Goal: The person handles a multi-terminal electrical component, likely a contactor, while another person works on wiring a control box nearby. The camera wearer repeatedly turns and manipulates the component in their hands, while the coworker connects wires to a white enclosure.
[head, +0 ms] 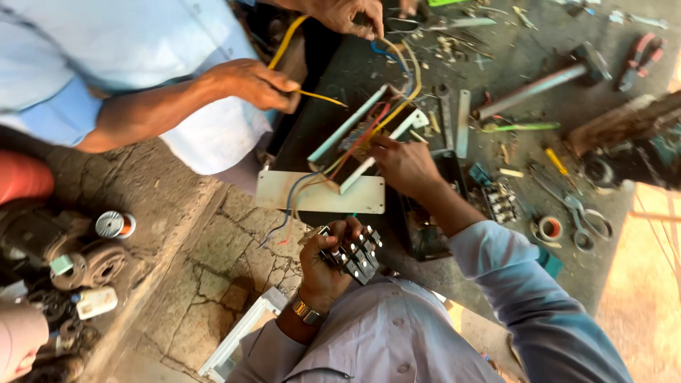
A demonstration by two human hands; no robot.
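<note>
L hand (328,257): ours, wrist w/ watch, fingers curled tight round a black terminal block (352,254); block sat low centre, just under the white base plate (320,192).
R hand (404,164): ours, reached up-left into the open white enclosure (363,136); fingertips pressed together at the wiring. Whether they pinched a single wire we couldn't tell.
Key relation: enclosure lay directly ahead of the block, long axis running diag. from lower left to upper right; R hand already touching it, L hand near but apart, so R was the nearer.
Wires: red/blue/yellow bundle (379,117) ran out of the enclosure's top; loose blue + red leads trailed below the plate toward the block.
Co-worker: another person's hand (252,84) pinched a yellow wire (320,97) just beside the enclosure; their 2nd hand (347,15) gripped wires higher up.
Bench: scissors (578,213), tape roll (550,228), red-handled pliers (638,60) well apart, to the right.
</note>
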